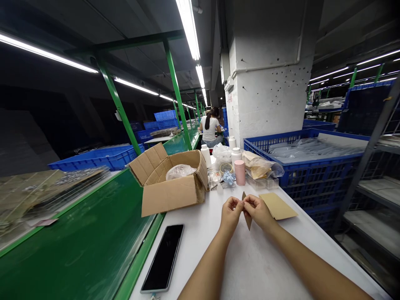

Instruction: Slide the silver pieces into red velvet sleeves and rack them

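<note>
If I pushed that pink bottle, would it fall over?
The pink bottle would probably tip if pushed near its top, since it's taller than wide. Knocked over, it might roll, because its sides look round.

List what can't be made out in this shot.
All in the head view:
Brown piece: its middle, covered by the left hand and right hand; its broad faces, turned nearly edge-on.
Carton: its floor, hidden by the front side.
Cable at the phone: far end, cut off by the bottom edge.
Red marks on the pillar: too small to read.

Two hands (230, 213) (258, 211), three white bottles (206, 156) (232, 142) (236, 156)
</note>
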A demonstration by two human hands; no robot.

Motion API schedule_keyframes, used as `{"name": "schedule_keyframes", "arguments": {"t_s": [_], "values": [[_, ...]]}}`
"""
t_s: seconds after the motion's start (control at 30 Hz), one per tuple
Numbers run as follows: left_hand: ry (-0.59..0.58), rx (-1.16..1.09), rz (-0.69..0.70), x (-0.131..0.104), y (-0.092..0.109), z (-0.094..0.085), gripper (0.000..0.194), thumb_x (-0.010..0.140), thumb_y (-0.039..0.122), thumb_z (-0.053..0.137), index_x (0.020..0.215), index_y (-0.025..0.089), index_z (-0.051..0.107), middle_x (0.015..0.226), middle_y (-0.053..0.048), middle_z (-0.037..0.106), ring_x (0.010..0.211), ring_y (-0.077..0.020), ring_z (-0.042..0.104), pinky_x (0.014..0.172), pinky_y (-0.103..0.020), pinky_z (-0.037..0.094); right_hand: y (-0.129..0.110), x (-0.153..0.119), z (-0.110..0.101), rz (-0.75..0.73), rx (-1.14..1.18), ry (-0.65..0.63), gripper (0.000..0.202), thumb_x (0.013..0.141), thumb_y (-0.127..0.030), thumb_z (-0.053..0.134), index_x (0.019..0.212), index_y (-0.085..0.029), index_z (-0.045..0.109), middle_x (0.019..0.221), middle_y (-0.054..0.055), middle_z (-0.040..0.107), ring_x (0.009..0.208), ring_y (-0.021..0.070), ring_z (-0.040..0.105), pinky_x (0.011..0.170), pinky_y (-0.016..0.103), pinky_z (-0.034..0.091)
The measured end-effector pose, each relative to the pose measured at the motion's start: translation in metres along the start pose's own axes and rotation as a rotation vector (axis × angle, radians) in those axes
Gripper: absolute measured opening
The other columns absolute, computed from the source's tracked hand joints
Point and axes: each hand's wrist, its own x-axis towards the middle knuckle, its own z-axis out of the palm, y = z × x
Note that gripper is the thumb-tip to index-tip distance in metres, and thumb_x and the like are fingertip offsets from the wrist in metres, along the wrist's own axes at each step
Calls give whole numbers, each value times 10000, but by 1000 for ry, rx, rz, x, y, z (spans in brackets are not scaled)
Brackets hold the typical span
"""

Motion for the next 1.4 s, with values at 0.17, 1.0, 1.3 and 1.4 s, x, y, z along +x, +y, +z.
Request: {"name": "schedule_keyframes", "arguments": {"t_s": [0.17, 1.0, 1.3, 1.4], "values": [[33, 20, 17, 1, -2, -1, 356, 691, 461, 614, 674, 129, 487, 618, 15, 491, 586, -60, 455, 581, -177, 370, -2, -1, 2, -1, -2, -15, 268, 729, -405, 594, 652, -176, 479, 513, -27, 511, 470, 106, 463, 470, 214, 353], [63, 26, 14, 2, -4, -1, 376, 659, 463, 635, 624, 129, 466, 573, 18, 467, 562, -57, 432, 550, -171, 356, -5, -3, 3, -28, -59, -32, 270, 730, -417, 581, 646, -172, 506, 519, -31, 487, 480, 105, 441, 478, 214, 345], [56, 18, 5, 0, 1, 0, 344, 680, 434, 621, 633, 126, 475, 583, 16, 477, 566, -58, 444, 554, -170, 364, 0, -2, 3, -30, -50, -11, 244, 753, -376, 556, 642, -177, 470, 515, -32, 487, 475, 103, 447, 473, 216, 348], [53, 11, 7, -2, 5, 1, 329, 684, 428, 611, 636, 125, 492, 585, 14, 484, 568, -62, 450, 559, -174, 371, -1, -3, 2, -27, -23, -18, 240, 751, -371, 561, 648, -180, 460, 509, -33, 490, 473, 107, 455, 474, 219, 357]]}}
